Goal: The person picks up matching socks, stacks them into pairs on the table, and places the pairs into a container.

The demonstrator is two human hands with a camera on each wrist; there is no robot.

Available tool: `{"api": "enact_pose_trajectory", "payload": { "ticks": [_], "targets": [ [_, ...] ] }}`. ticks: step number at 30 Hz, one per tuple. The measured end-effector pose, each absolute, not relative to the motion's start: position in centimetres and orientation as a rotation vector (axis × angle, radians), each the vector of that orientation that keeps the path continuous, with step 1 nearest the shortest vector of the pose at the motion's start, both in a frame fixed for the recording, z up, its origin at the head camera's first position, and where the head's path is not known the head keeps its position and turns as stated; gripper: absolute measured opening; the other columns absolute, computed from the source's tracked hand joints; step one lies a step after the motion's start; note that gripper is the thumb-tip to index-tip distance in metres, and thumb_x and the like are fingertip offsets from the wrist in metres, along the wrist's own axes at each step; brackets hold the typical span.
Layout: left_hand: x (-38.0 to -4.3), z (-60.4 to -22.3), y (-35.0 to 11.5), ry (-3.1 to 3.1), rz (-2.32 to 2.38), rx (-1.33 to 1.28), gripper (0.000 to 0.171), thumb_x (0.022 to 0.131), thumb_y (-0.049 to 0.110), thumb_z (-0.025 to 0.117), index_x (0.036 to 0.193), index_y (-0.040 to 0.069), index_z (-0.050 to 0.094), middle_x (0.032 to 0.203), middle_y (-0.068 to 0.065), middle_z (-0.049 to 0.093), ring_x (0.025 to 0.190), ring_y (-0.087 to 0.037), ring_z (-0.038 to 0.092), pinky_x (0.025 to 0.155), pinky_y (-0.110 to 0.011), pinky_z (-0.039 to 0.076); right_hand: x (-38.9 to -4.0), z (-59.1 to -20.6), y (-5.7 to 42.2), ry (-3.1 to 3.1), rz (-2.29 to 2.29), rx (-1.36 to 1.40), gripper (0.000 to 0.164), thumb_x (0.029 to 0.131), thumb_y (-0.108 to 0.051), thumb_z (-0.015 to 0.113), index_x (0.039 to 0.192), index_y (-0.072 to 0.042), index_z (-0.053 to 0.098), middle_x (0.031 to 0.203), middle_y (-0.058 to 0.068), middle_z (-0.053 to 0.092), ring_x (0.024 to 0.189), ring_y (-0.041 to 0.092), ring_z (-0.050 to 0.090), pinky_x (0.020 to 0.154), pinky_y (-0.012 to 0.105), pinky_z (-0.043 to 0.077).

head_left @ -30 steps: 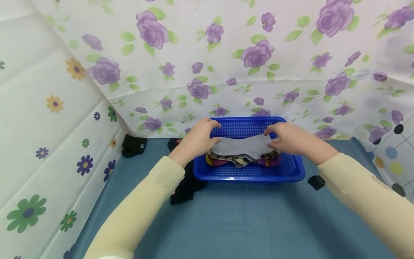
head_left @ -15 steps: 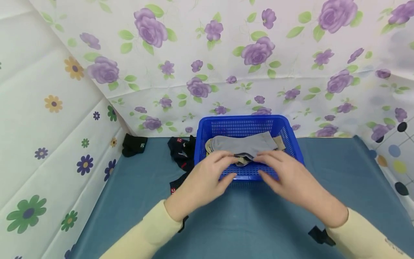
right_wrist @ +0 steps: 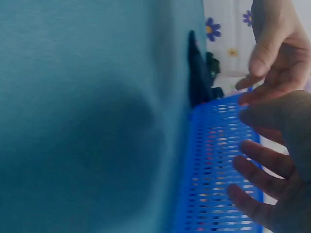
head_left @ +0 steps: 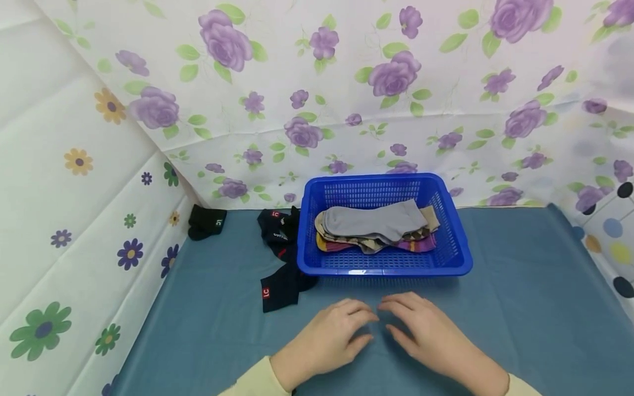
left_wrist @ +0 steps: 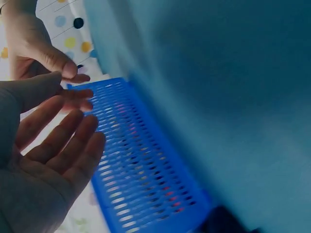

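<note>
Both hands hover in front of a blue plastic basket [head_left: 386, 271], fingertips close to each other and nothing between them. My left hand [head_left: 331, 336] has its fingers loosely bent; in the left wrist view its palm [left_wrist: 43, 179] is bare. Likewise, my right hand [head_left: 430, 336] is relaxed and holds nothing. Inside the basket a grey sock pair [head_left: 373, 221] lies flat on top of patterned socks [head_left: 421, 243] in beige, purple and yellow. The basket's slotted side shows in both wrist views.
Left of the basket lie black socks [head_left: 279, 287] with red labels, some against its side. Another black sock bundle [head_left: 207, 222] sits farther left by the flowered side sheet [head_left: 130, 254]. A blue cloth [head_left: 208, 330] covers the surface, and a flowered curtain [head_left: 302, 159] rises behind.
Both hands have let go of the grey socks, left them in the basket and drawn back toward me. The small black item at the right has gone out of view.
</note>
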State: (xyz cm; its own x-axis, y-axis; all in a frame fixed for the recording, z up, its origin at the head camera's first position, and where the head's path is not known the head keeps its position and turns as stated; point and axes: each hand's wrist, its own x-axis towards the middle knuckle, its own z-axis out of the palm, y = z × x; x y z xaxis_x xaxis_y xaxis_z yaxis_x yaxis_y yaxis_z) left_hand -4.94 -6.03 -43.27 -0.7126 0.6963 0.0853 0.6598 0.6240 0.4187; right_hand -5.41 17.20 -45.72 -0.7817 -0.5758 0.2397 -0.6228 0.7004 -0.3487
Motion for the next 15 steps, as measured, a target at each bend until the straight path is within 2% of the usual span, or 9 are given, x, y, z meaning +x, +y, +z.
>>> {"api": "enact_pose_trajectory", "payload": {
  "ticks": [4,9,15],
  "targets": [
    [-4.6,-44.8,-6.5,2.696,0.587,1.055,0.026,0.090,0.035,0.062,0.115,0.028,0.061,0.112,0.014,0.060,0.103,0.000,0.056,0.087,-0.025,0.050,-5.2,-47.0,17.3,-2.916,0.617,0.942,0.039,0.081,-0.034,0.072,0.117,-0.033,0.059,0.119,-0.016,0.058,0.109,0.003,0.054,0.088,0.031,0.050],
    [-4.6,-46.6,-8.7,2.707,0.504,0.853,0.027,0.087,0.036,0.065,0.113,0.028,0.064,0.109,0.013,0.063,0.102,-0.003,0.058,0.084,-0.029,0.051,-5.0,-47.8,17.3,-3.001,0.598,0.914,0.037,0.083,-0.037,0.069,0.118,-0.029,0.061,0.122,-0.011,0.059,0.111,0.008,0.055,0.089,0.036,0.050],
    [-5.9,-47.6,-12.8,2.987,0.418,0.570,0.026,0.081,0.032,0.071,0.105,0.022,0.068,0.101,0.006,0.066,0.095,-0.011,0.062,0.077,-0.033,0.053,-5.1,-48.2,17.0,-3.040,0.584,0.905,0.039,0.083,-0.038,0.069,0.119,-0.028,0.059,0.127,-0.005,0.057,0.116,0.013,0.053,0.092,0.043,0.047]
  ]
}}
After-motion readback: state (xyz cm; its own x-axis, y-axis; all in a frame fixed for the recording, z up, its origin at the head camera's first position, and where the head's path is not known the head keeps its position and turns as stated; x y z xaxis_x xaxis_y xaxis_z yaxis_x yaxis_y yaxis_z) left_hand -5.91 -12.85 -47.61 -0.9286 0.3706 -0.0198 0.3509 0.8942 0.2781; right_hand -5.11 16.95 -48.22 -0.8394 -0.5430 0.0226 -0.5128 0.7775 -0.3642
